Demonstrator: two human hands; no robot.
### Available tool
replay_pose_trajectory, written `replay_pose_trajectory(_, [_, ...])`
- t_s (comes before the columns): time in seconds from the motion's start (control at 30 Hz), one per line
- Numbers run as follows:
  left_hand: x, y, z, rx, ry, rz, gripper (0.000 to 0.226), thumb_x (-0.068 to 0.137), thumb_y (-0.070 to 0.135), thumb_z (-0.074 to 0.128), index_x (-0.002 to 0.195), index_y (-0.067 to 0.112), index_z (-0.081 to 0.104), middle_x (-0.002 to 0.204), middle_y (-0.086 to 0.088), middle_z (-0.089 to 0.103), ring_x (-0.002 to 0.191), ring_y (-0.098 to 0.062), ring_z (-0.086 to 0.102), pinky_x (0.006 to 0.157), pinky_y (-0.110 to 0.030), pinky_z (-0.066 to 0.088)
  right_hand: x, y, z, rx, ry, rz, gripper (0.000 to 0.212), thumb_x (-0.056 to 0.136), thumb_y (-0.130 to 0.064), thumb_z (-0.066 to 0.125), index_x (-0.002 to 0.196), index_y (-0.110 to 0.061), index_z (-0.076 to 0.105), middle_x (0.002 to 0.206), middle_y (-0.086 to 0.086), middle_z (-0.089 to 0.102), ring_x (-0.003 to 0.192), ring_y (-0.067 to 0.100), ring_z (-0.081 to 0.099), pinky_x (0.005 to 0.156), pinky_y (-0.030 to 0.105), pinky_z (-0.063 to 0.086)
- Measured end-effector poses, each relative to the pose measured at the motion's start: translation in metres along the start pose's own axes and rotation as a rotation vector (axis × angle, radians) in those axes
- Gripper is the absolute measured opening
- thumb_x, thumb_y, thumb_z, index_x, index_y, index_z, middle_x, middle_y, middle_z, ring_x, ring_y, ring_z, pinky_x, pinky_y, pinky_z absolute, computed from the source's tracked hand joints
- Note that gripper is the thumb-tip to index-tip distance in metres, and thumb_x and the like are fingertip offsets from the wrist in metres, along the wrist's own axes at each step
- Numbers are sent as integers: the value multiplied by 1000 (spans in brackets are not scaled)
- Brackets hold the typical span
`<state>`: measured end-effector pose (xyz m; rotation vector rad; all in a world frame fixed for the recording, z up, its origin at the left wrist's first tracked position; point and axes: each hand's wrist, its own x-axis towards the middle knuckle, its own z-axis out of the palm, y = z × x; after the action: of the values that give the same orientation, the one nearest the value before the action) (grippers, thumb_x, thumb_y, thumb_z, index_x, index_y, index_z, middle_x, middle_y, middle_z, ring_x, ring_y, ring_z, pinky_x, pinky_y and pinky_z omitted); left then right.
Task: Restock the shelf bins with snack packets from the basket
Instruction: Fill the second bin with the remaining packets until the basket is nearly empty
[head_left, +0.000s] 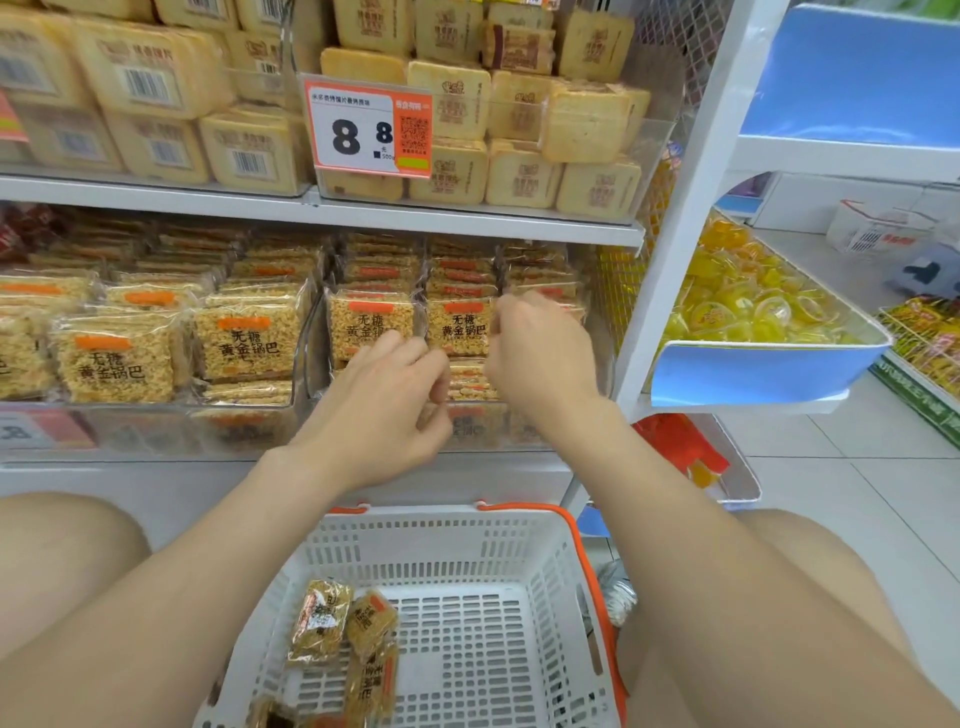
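Arms (208, 545) outstretched, left hand (384, 415) and right hand (540, 353) curl onto snack packets (462, 325), grip unclear.

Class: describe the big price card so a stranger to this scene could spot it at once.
Look at the upper shelf, stacked with pale square biscuit packs. On the front of the clear bin hangs the price card. It alone shows a bold black 8.8 beside an orange code panel.

I read "8.8" in big black digits on the price tag (369, 127) at the upper shelf (467, 214) (its small print stays unreadable). The snack packets (247, 340) below say "无糖 黄金锅巴".
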<state>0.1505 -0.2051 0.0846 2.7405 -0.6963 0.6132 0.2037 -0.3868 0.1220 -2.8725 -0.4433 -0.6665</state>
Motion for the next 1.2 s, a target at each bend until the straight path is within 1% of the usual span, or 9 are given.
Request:
replay_pose_trajectory(0.07, [-13,1,-3,-68,-71,-36,18,86,40,61,78,32,47,71,13,54,71,-14,51,61,-37,47,-19,-23,-8,33,-64,-52,12,88,-12,55,90,-11,67,77,6,57,72,32,58,59,32,35])
replay_pose_trajectory(0.17, [-41,-4,7,-100,-454,-134,19,85,48,61,78,30,58,71,11,61,67,-7,57,62,-36,53,-49,-52,-8,61,-288,-124,6,90,-15,55,84,-12,56,68,3,37,71,34,50,63,36,36])
replay_pose_trajectory(0.4, [-123,-34,83,-42,-1030,-435,25,95,32,52,100,16,70,101,-5,72,96,-29,67,84,-43,57,-109,-96,58,16,-782,-267,20,98,-18,56,117,-10,61,116,13,59,105,38,63,74,40,43])
replay_pose_trajectory(0.53, [-180,-37,126,-3,-1219,-528,27,99,15,47,118,11,67,119,-9,69,94,-26,65,74,-34,52,-136,-108,100,-117,-869,-409,12,95,-9,55,87,-18,52,84,1,54,80,27,59,63,34,43])
replay_pose_trajectory(0.63, [-209,-28,145,-4,-1378,-520,29,101,9,52,129,10,59,130,-9,63,102,-23,65,80,-31,51,-151,-112,124,-206,-980,-520,12,95,-7,55,99,-17,60,89,-2,58,69,18,56,54,31,39])
replay_pose_trajectory(0.73, [-232,-30,162,79,-1442,-464,41,95,10,61,136,12,57,135,-11,60,117,-30,63,95,-38,52,-156,-110,141,-214,-1115,-551,17,95,-1,52,105,-13,60,87,0,55,66,16,54,56,31,45])
replay_pose_trajectory(0.83, [-249,-39,176,176,-1495,-377,60,85,32,81,139,23,55,142,-7,53,130,-33,51,110,-48,43,-158,-107,153,-178,-1153,-561,26,95,1,52,115,-13,63,85,-1,53,67,17,53,53,32,43])
replay_pose_trajectory(0.97, [-264,-49,191,320,-1480,-226,94,78,34,90,155,21,39,153,-12,47,139,-34,46,115,-47,38,-159,-104,162,-199,-1131,-566,23,96,3,53,80,-13,49,81,-2,44,63,16,47,66,35,51])
replay_pose_trajectory(1.2, [-269,-56,196,390,-1379,-251,84,79,30,87,150,13,46,144,-9,56,133,-31,50,116,-42,40,-163,-105,173,-194,-1147,-593,28,94,6,53,77,-14,45,84,0,52,65,18,53,58,33,48])
